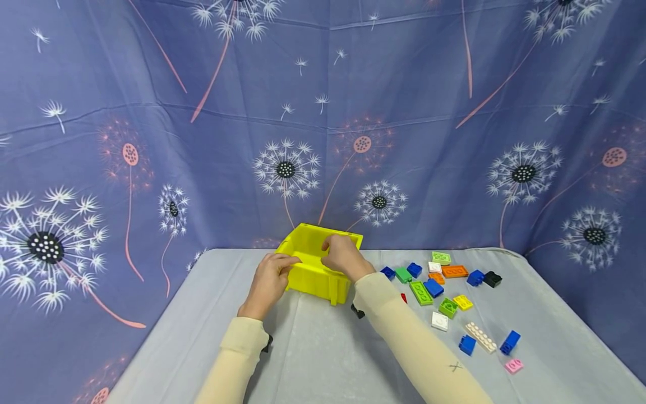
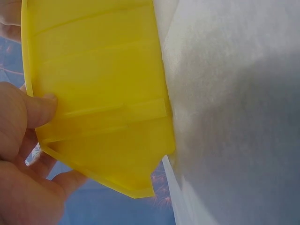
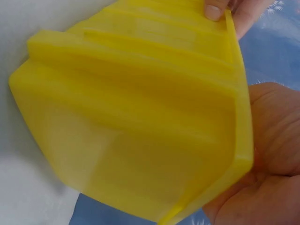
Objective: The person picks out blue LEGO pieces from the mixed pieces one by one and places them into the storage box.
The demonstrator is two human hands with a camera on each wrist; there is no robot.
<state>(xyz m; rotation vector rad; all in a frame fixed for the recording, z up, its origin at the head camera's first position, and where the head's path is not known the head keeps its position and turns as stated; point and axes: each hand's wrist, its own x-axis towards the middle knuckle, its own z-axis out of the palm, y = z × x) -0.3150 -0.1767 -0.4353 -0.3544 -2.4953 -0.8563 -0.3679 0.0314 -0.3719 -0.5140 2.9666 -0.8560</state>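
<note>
A yellow plastic bin [image 1: 314,283] stands at the back of the cloth-covered table, between both hands. My left hand [image 1: 267,283] pinches its near rim, with the thumb [image 2: 43,110] on the outer face and fingers beyond the edge. Over the bin's right part reaches my right hand [image 1: 345,257], its fingers bent down toward the inside. From the right wrist, the bin's outer wall [image 3: 126,136] fills the view and the palm [image 3: 276,136] shows behind its rim. That wall hides the right fingertips, so what they hold or touch cannot be told.
Right of the bin lie several loose toy bricks, among them a lime brick [image 1: 421,293], an orange brick [image 1: 455,271], a long white brick [image 1: 481,337] and a pink brick [image 1: 513,366]. A blue dandelion-print cloth [image 1: 227,185] hangs behind the grey table [image 1: 313,359].
</note>
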